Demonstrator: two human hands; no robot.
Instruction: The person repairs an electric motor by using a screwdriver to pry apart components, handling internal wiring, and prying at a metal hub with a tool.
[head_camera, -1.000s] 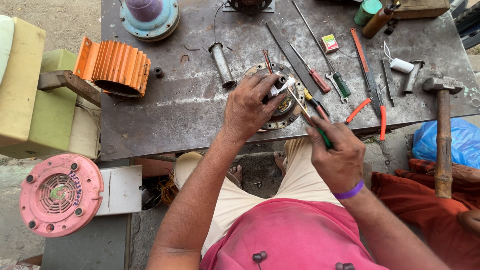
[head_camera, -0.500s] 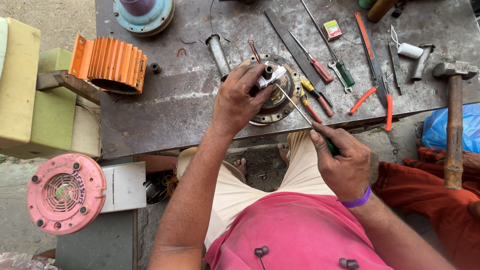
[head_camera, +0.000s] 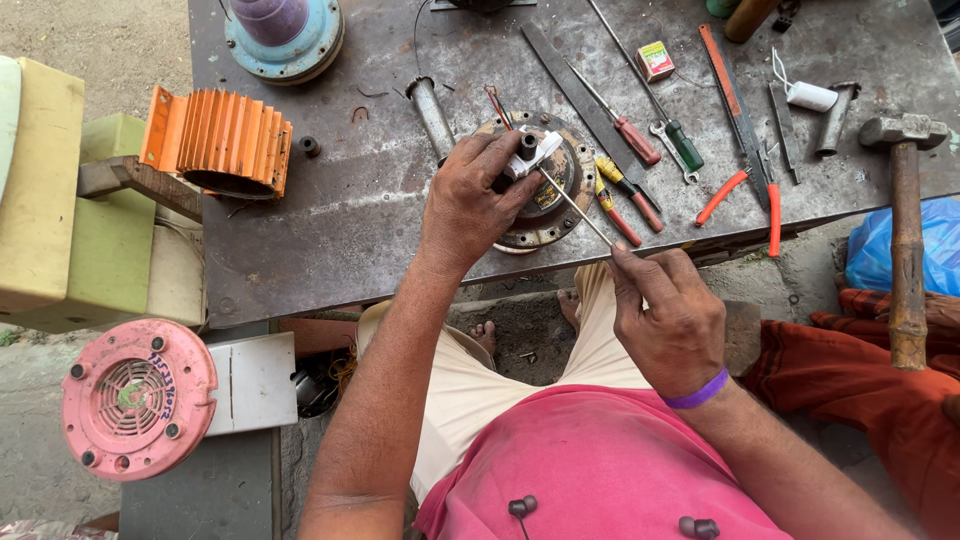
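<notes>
Fingers (head_camera: 500, 170) of left hand (head_camera: 470, 205) clamp white sleeve (head_camera: 533, 157) on motor plate (head_camera: 565, 190); right hand (head_camera: 670, 320) pinches thin rod (head_camera: 575, 205).

Looks like a small outdoor repair workshop, the kind where motors and fans get fixed. The worktop (head_camera: 330, 230) is a scuffed, stained steel sheet sitting over bare dirt ground. Hand tools are spread all over the right half: screwdrivers (head_camera: 640, 140), a flat file (head_camera: 570, 85), orange-handled pliers (head_camera: 750, 195), and a hammer (head_camera: 905, 230) with a wooden handle at the far right. Motor parts are everywhere too: a round motor plate (head_camera: 565, 200) near the middle, an orange finned housing (head_camera: 215, 145) on the left, a blue motor cap (head_camera: 285, 35) at the far edge, and a pink fan cover (head_camera: 135, 400) down low at the near left.
</notes>
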